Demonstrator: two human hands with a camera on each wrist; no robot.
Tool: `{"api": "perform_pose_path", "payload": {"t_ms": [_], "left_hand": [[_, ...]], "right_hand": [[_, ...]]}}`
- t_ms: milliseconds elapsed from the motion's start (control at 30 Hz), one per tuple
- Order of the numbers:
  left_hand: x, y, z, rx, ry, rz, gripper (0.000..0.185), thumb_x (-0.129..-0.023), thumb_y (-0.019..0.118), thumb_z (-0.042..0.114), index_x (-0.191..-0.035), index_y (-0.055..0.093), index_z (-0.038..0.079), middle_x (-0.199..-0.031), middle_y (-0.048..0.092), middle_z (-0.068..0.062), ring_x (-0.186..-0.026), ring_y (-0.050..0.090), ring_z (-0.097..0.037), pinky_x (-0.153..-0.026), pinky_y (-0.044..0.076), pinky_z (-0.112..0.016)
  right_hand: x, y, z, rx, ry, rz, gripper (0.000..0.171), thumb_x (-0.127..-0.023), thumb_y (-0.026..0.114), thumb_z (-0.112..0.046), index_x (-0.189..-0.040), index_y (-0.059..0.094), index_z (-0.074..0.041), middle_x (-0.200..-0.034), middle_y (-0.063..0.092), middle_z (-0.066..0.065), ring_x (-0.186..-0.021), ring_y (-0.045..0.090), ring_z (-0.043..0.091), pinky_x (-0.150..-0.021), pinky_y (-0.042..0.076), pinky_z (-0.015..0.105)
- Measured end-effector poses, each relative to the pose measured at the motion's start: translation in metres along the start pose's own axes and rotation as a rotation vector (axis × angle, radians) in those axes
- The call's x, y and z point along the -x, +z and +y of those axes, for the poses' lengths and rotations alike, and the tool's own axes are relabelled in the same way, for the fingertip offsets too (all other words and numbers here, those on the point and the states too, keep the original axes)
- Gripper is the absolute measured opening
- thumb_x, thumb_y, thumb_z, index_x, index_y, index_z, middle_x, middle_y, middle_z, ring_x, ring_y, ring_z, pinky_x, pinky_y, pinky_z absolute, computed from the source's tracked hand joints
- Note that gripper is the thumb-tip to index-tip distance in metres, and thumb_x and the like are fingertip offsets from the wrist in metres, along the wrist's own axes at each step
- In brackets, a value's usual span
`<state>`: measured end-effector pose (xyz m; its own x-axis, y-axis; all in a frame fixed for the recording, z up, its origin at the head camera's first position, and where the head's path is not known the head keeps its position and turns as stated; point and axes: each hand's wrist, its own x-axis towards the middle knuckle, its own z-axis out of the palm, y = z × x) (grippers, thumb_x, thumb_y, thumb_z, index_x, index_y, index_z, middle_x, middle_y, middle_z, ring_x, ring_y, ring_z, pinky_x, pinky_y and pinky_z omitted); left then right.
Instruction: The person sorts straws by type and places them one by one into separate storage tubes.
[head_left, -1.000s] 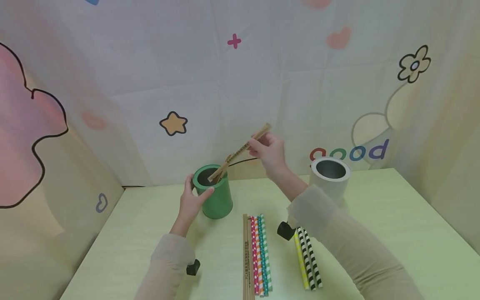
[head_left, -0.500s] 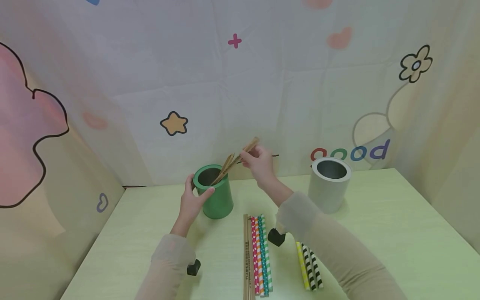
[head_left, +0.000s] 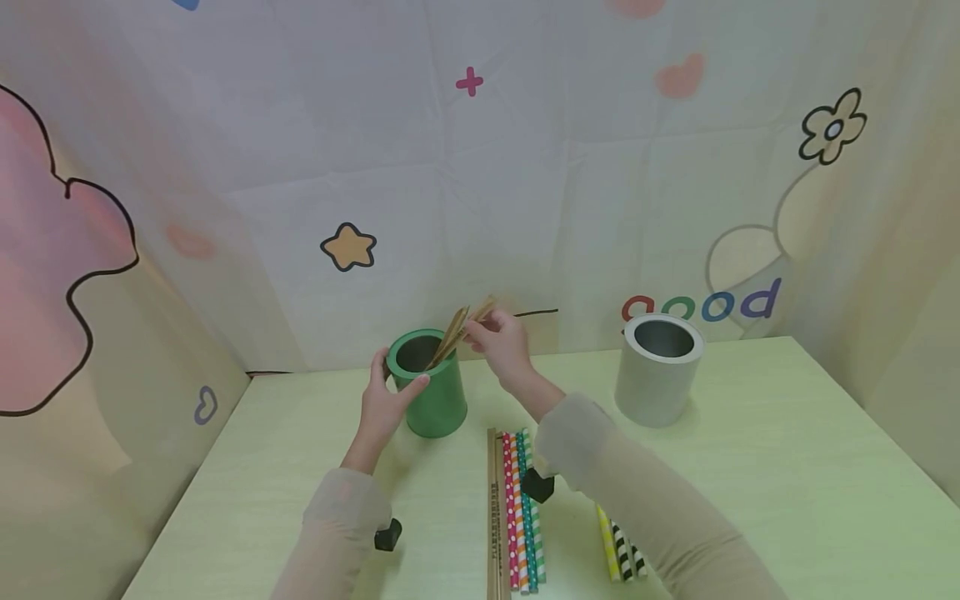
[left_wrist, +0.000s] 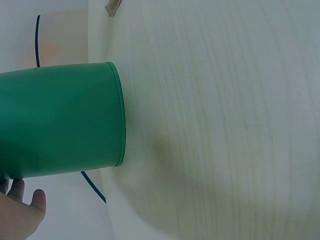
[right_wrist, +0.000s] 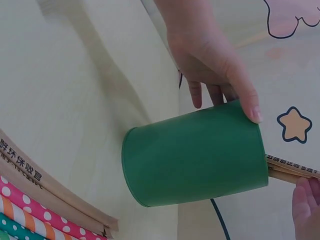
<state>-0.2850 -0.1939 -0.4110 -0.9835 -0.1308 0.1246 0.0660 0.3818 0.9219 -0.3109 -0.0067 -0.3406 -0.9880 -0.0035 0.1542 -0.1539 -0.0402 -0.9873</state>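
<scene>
Steadying the green cup [head_left: 429,385] with our left hand [head_left: 381,406], our right hand [head_left: 497,343] pinches light, stiff wrapped straws [head_left: 459,327] (upper ends) standing inside it

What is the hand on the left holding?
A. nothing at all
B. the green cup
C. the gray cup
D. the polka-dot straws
B: the left hand is wrapped round the side of the green cup, its thumb up by the rim; the gray cup stands alone off to the right.
</scene>
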Motion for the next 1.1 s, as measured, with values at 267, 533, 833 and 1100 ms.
{"api": "perform_pose_path", "payload": {"t_ms": [267, 533, 833, 1100], "left_hand": [[0.001, 0.0, 0.001, 0.0, 0.001, 0.001, 0.09, -0.072, 0.064, 0.052, -0.139, 0.015, 0.019, -0.145, 0.025, -0.007, -0.135, 0.019, -0.024, -0.105, 0.017, -0.055], [0.001, 0.0, 0.002, -0.006, -0.005, -0.002, 0.089, -0.071, 0.063, 0.054, -0.139, 0.015, 0.021, -0.145, 0.024, -0.007, -0.135, 0.018, -0.024, -0.104, 0.018, -0.056], [0.001, 0.0, 0.003, -0.006, -0.016, 0.002, 0.088, -0.072, 0.064, 0.052, -0.139, 0.016, 0.022, -0.145, 0.025, -0.007, -0.135, 0.018, -0.024, -0.105, 0.017, -0.055], [0.0, 0.0, 0.002, 0.003, -0.015, -0.002, 0.087, -0.072, 0.064, 0.053, -0.139, 0.016, 0.022, -0.145, 0.025, -0.006, -0.135, 0.018, -0.024, -0.105, 0.015, -0.057]], "right_hand": [[0.002, 0.009, 0.015, 0.066, -0.008, -0.037, 0.013, -0.083, 0.059, -0.011, -0.088, 0.061, 0.001, -0.082, 0.063, 0.011, -0.067, 0.057, 0.011, -0.065, 0.053, 0.029], [0.008, 0.012, 0.023, 0.17, -0.032, -0.079, 0.013, -0.085, 0.058, -0.014, -0.09, 0.063, -0.003, -0.078, 0.061, 0.01, -0.067, 0.053, 0.012, -0.064, 0.051, 0.03], [0.014, 0.012, 0.028, 0.208, -0.032, -0.149, 0.02, -0.086, 0.055, -0.014, -0.101, 0.062, -0.003, -0.091, 0.063, 0.012, -0.072, 0.054, 0.012, -0.064, 0.05, 0.027], [0.023, 0.007, 0.036, 0.218, 0.032, -0.209, 0.021, -0.087, 0.054, -0.017, -0.103, 0.059, -0.004, -0.094, 0.061, 0.012, -0.077, 0.056, 0.016, -0.072, 0.052, 0.035]]}}
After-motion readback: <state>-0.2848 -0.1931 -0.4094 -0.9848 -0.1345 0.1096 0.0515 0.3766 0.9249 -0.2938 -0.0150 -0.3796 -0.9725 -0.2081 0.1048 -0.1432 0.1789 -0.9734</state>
